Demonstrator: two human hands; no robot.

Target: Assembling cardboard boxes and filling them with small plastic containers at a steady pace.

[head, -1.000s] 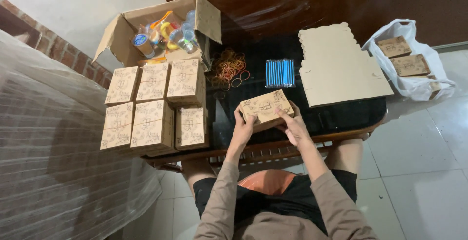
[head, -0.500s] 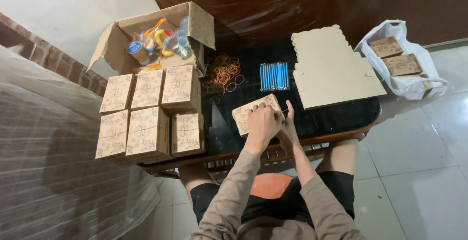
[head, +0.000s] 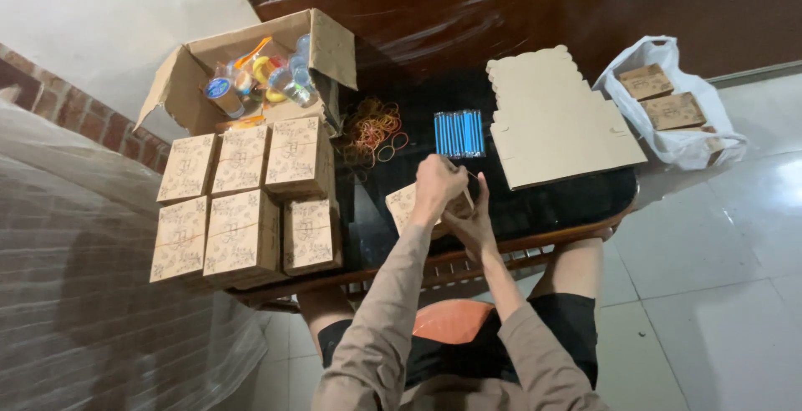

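Stacked printed cardboard boxes (head: 238,202) fill the left of my dark glass table (head: 551,202), an open carton of cups (head: 251,73) behind them. At centre, my left hand (head: 436,187) and right hand (head: 469,223) close together on one small printed box (head: 403,204). Rubber bands (head: 374,127), blue sticks (head: 459,133), flat cardboard sheets (head: 560,119) lie beyond; a white bag (head: 668,110) sits rightmost.

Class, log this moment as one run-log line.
hands: left hand and right hand on small printed cardboard box | nearby: blue sticks, rubber bands
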